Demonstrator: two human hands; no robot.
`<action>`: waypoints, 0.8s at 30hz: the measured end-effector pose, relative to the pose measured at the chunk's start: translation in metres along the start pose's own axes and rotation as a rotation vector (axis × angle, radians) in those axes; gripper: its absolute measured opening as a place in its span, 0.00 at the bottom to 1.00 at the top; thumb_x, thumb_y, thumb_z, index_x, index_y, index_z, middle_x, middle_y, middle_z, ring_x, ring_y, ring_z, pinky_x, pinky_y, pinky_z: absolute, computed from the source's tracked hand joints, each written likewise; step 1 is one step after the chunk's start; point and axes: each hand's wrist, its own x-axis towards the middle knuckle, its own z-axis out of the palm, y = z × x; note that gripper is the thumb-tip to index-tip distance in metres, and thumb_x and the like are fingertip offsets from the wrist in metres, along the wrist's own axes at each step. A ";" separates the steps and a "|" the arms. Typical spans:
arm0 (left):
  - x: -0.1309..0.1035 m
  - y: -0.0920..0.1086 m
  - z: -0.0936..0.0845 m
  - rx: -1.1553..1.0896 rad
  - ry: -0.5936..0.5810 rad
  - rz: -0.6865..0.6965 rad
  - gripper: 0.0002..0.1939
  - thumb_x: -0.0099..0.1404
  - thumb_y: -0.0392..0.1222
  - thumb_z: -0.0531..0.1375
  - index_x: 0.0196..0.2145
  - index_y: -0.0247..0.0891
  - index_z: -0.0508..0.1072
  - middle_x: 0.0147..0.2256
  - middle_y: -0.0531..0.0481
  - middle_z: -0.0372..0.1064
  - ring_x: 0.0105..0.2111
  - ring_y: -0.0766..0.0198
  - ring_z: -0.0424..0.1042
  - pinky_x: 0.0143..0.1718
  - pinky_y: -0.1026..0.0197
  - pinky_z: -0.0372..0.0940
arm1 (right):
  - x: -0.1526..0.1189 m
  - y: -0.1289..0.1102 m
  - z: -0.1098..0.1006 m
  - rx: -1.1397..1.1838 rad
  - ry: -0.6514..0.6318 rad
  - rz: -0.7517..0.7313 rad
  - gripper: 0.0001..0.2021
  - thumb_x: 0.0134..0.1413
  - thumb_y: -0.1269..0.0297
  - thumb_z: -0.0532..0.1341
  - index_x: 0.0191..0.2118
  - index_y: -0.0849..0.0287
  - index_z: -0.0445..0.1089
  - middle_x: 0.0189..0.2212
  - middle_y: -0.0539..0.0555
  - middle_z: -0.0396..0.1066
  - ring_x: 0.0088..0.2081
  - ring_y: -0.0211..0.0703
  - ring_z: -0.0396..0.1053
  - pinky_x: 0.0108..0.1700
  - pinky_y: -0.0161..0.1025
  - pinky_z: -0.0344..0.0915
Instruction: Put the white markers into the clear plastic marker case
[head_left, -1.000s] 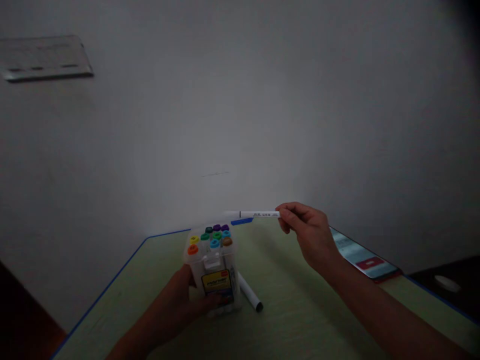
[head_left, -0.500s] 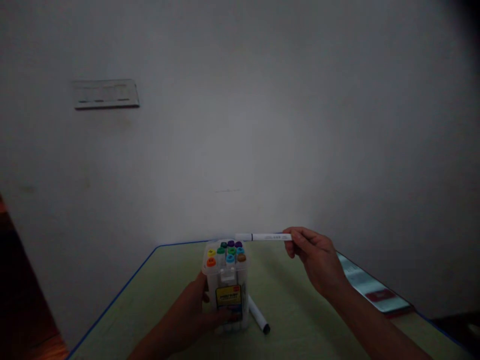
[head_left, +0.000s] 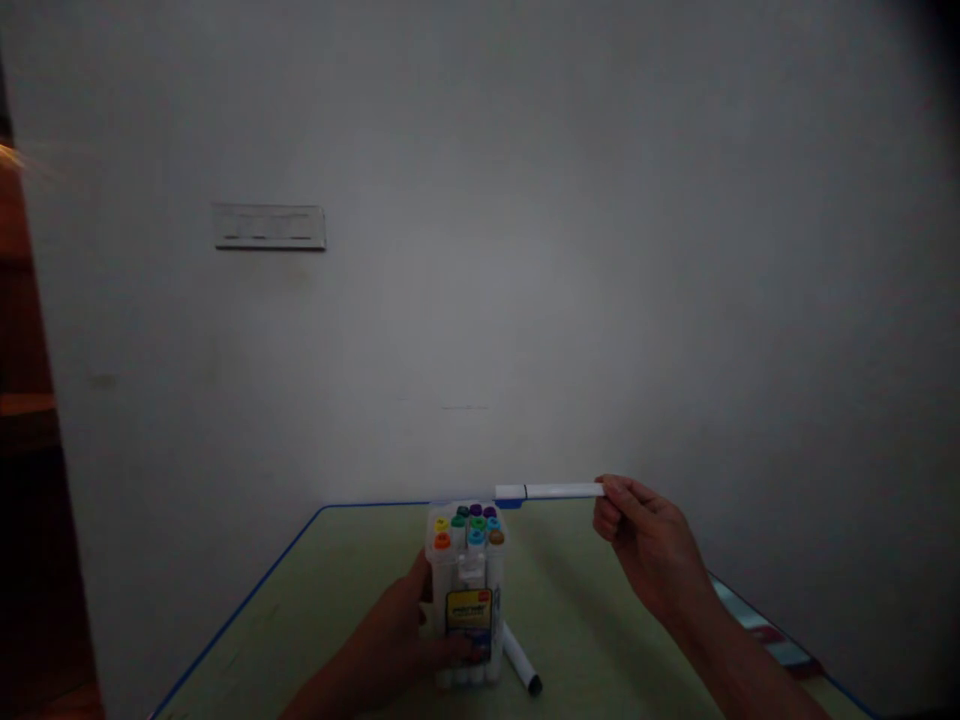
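My left hand (head_left: 397,632) is wrapped round a clear plastic marker case (head_left: 471,572), thumb across the yellow and dark label on its front. The case stands upright with its top open, showing several markers with orange, yellow, green, blue, purple and brown ends. To the right of it, my right hand (head_left: 651,545) pinches one end of a white marker (head_left: 559,491). This marker is level, its far end pointing left beside the case's top rim, with a blue part below that end. Another white marker (head_left: 520,658) with a dark end lies on the table, partly hidden behind the case.
The pale green table (head_left: 315,600) has a blue edge and stands against a grey wall (head_left: 480,250). A flat item with a shiny striped surface (head_left: 765,630) lies at the table's right edge, partly behind my right forearm. A switch panel (head_left: 270,228) is on the wall.
The view has shifted, so everything appears lower and further right. The marker in my right hand has turned: its printed lettering no longer shows, and a blue part is visible under its left end.
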 end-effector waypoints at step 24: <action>0.000 -0.004 0.001 -0.172 0.010 0.176 0.37 0.43 0.42 0.66 0.49 0.36 0.55 0.45 0.46 0.66 0.43 0.60 0.67 0.41 0.62 0.64 | -0.024 -0.019 0.134 -1.614 -0.926 -0.431 0.10 0.43 0.74 0.54 0.24 0.62 0.73 0.23 0.54 0.72 0.23 0.35 0.63 0.25 0.32 0.51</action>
